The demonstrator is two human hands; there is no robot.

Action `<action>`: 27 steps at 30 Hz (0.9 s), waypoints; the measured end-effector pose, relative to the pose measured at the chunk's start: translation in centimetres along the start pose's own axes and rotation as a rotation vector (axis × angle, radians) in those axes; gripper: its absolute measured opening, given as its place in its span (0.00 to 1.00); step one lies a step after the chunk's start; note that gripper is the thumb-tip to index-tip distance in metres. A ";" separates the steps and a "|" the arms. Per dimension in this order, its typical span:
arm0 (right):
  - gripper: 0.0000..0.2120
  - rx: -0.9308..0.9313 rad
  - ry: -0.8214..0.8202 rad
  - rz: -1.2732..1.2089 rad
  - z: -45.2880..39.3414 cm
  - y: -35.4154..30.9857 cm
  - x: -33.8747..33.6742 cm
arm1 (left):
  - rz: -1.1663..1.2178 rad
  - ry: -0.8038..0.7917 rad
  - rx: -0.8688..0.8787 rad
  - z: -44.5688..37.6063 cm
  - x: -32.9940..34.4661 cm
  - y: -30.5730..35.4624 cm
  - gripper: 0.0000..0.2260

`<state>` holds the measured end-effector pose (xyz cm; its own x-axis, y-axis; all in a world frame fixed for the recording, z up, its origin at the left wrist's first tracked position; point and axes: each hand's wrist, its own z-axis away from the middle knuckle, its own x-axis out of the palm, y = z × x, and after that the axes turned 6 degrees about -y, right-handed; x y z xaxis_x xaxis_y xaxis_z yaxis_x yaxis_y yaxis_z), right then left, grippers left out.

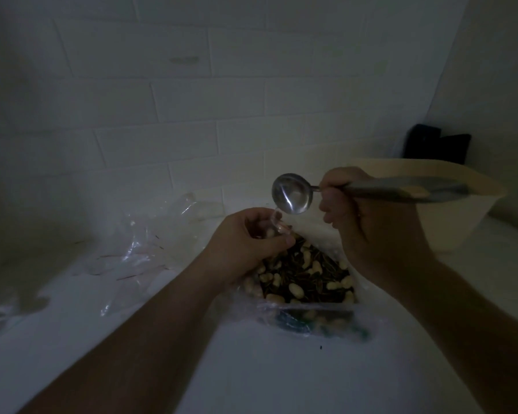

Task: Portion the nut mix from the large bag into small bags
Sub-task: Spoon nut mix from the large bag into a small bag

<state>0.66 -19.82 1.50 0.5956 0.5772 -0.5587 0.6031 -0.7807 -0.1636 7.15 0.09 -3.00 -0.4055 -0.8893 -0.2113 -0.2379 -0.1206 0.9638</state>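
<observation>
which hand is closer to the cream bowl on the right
Right. The right hand, holding the metal scoop, sits just in front of the cream bowl; the left hand is farther left, pinching a small bag.

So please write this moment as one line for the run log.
left hand: holds small bag open | right hand: holds metal scoop, tipped, empty | large bag: open, nut mix inside
</observation>
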 end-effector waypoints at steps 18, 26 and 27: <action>0.17 -0.067 -0.541 -0.050 5.9 5.7 -1.3 | 0.344 0.216 -0.072 -0.5 1.0 0.9 0.15; 0.21 0.112 -0.768 -0.066 6.8 6.8 -1.5 | 0.489 0.152 -0.173 -0.4 0.8 1.7 0.20; 0.22 0.114 -0.759 -0.064 6.9 6.9 -1.7 | 0.508 0.131 -0.190 -0.5 0.8 1.7 0.18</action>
<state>0.23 -27.84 -4.29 0.0094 0.3313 -0.9435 0.5414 -0.7949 -0.2738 6.86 -1.06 -1.47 -0.3116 -0.9025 0.2975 0.1266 0.2708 0.9543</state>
